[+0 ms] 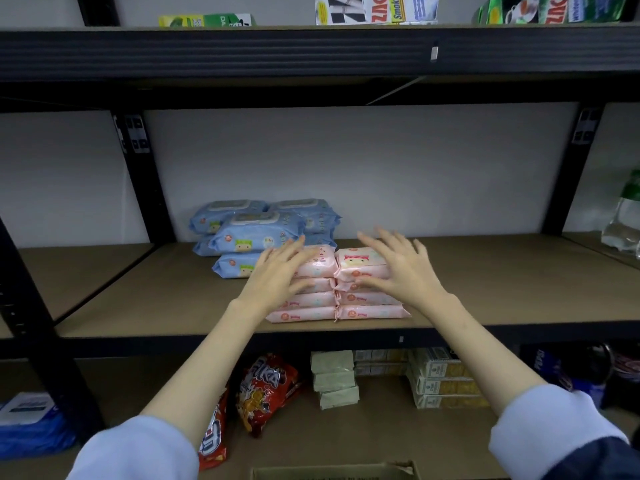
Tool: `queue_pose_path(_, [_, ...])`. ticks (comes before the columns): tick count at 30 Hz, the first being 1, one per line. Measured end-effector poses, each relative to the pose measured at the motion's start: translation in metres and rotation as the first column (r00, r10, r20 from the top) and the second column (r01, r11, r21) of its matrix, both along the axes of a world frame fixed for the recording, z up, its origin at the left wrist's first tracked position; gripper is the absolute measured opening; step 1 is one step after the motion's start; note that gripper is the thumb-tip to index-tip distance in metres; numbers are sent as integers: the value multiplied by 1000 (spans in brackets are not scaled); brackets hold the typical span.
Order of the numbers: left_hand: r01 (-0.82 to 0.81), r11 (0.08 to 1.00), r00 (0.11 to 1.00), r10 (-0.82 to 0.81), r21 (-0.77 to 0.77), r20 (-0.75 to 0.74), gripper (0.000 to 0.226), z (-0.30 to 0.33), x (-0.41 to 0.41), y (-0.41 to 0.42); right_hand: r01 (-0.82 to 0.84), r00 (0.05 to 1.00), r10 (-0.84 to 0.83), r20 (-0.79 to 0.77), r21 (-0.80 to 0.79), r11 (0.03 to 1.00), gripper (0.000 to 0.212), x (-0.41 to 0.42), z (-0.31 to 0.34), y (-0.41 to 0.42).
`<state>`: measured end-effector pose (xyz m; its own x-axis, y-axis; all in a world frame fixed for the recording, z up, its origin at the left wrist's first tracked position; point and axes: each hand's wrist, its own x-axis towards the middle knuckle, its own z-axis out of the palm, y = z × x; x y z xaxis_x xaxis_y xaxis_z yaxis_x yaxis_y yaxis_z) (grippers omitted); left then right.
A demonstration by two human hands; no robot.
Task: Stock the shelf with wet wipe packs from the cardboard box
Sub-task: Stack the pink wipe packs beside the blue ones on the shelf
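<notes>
Two side-by-side stacks of pink wet wipe packs (pixel 367 311) stand near the front of the middle shelf (pixel 502 289). Blue wet wipe packs (pixel 258 237) are stacked behind them to the left. My left hand (pixel 277 271) hovers with spread fingers over the left pink stack. My right hand (pixel 403 268) is spread over the right pink stack, its thumb against the stack's front. Neither hand grips a pack. The rim of the cardboard box (pixel 332 470) shows at the bottom edge of the view.
Black shelf uprights (pixel 145 181) stand at left and right. The lower shelf holds red snack bags (pixel 266 389), grey-green packets (pixel 334 379) and yellow cartons (pixel 446 379). A clear bottle (pixel 623 220) stands at far right. Boxes line the top shelf.
</notes>
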<state>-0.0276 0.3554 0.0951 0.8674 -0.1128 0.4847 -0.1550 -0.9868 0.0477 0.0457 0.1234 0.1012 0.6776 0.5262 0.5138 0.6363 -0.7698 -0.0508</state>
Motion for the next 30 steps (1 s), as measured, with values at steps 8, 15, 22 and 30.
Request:
queue_pose_path(8, [122,629,984,21,-768,174,79,-38,-23,5,-26,922,265,-281,640,768,99,-9,-35,-18])
queue_pose_path(15, [203,580,975,-43,-789,219,78,-52,-15,10,-61,886,381,-263,749,660,86,-7,-54,-13])
queue_pose_path(22, [153,613,984,-25,-776,174,77,-46,-17,14,-51,907,327,-265,703,710,75,-2,-49,-17])
queue_pose_path(30, [194,527,980,-70,-828,185,77,-31,-9,21,-34,905,325,-275,715,699,100,0,-32,-24])
